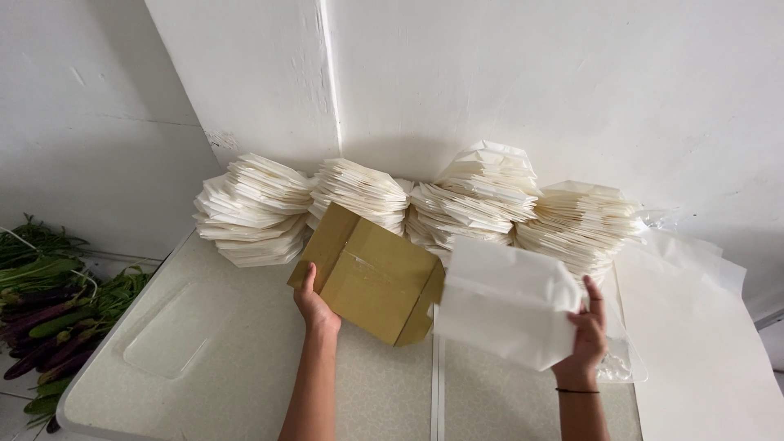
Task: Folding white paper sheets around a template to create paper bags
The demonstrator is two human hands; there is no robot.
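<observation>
At the far left, we are seeing a heap of green and purple vegetables point(45, 310) lying on the floor beside the table point(237, 367). On the table's left part a clear plastic lid point(167, 335) is lying flat. Along the white wall point(490, 82) four stacks of folded white paper boxes point(367, 192) are leaning in a row, touching one another.

Our left hand point(314, 306) is gripping the lower left edge of a flat brown cardboard box point(371, 278), fingers closed around that edge, and is holding it tilted above the table, just in front of the stacks. Its brown side is facing us.

Just beside it, our right hand point(584, 331) is pinching a sheet of white paper point(506, 302), thumb and fingers closed on its right edge. The sheet is hanging above the table and is touching or overlapping the right side of the brown cardboard; we cannot tell which.

Under the right wrist a clear plastic bag point(625, 367) is lying on the table. At the far right a large white sheet point(702, 343) is covering the table's edge.
</observation>
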